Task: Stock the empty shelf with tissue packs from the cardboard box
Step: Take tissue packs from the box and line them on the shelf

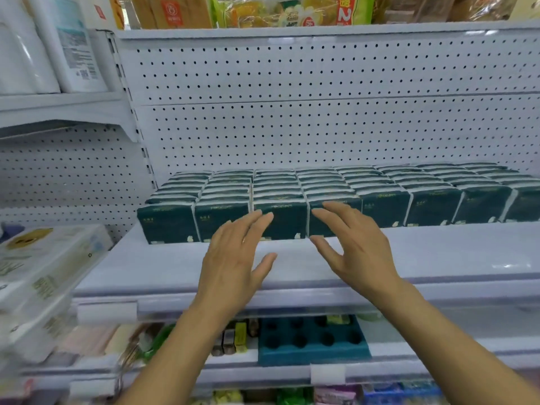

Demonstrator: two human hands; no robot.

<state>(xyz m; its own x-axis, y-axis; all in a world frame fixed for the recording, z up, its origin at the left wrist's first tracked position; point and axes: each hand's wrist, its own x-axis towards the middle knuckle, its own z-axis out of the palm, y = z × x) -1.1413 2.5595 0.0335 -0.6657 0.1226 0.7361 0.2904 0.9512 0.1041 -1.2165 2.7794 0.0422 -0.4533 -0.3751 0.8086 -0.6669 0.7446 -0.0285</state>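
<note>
Head cam: left hand [233, 258] and right hand [355, 247] hover, fingers spread, holding nothing. Dark green tissue packs [280, 220] sit just beyond the fingertips on the shelf [163, 267]. A careless shove could knock the front row crooked.

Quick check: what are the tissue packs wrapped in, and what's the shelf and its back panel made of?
Tissue packs: soft plastic film, dark green, slightly glossy; white seams show at the edges. Shelf: looks like white painted metal, smooth, with glare spots. Back panel: perforated sheet, probably painted metal too, with regular rows of holes.
</note>
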